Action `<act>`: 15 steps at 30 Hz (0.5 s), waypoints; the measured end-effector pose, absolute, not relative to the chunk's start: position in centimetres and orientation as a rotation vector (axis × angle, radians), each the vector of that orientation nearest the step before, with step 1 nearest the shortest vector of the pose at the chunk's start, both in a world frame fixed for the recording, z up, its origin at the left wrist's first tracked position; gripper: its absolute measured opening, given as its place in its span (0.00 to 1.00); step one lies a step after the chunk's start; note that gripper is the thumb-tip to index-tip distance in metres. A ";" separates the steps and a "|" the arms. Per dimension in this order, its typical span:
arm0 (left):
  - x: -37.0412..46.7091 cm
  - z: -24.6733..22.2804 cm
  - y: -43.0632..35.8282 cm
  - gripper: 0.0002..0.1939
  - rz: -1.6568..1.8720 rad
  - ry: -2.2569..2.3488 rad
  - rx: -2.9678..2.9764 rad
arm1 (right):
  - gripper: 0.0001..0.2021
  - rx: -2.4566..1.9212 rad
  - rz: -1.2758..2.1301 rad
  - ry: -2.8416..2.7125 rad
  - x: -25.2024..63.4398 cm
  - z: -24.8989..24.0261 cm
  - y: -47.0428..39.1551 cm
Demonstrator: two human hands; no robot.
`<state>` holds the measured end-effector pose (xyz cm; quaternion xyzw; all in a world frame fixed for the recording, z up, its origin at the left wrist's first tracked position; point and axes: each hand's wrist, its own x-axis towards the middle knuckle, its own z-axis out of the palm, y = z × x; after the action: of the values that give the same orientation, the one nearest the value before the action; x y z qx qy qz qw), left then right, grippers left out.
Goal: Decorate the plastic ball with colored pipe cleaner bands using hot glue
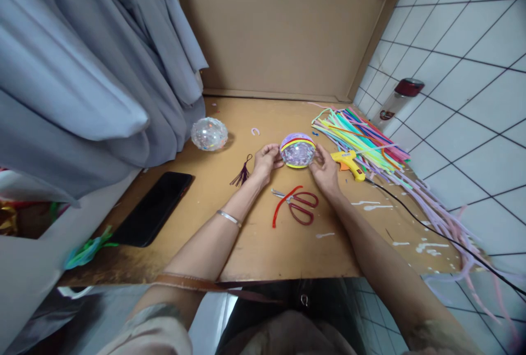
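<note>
A clear ball (298,154) with purple filling and red and yellow bands sits between my two hands above the table. My left hand (266,162) has its fingers closed at the ball's left side. At its right side, my right hand (324,166) grips with thumb and fingers. Just below lie red-handled scissors (302,206), their blades crossed by a red pipe cleaner (281,212). A dark tassel (242,173) rests beside my left wrist. The yellow glue gun (349,164) lies just right of my right hand.
A second clear ball (209,134) stands at the back left, a black phone (154,210) at the front left. Many coloured pipe cleaners (361,138) are heaped at the right, near a bottle (396,102). A black cord (427,226) crosses the right side. Grey cloth (102,59) hangs at the left.
</note>
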<state>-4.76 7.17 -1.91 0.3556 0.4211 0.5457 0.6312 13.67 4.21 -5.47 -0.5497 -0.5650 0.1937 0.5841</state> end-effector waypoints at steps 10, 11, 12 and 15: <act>-4.2 -4.3 8.8 0.21 1.341 0.929 1.065 | 0.29 -1.323 0.340 -1.430 13.7 -5.3 3.9; -4.2 -4.3 8.9 0.23 1.330 0.908 1.070 | 0.30 -1.306 0.354 -1.457 13.6 -5.3 3.8; -4.2 -4.3 8.8 0.24 1.318 0.885 1.076 | 0.31 -1.296 0.369 -1.470 13.5 -5.3 3.8; -4.4 -3.9 8.5 0.23 1.276 0.836 1.075 | 0.37 -1.297 0.414 -1.465 13.3 -5.2 3.9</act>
<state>-4.44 8.49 -3.87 0.4627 0.3598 0.5496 0.5953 13.34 3.88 -5.22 -0.5458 -0.6163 0.1743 0.5403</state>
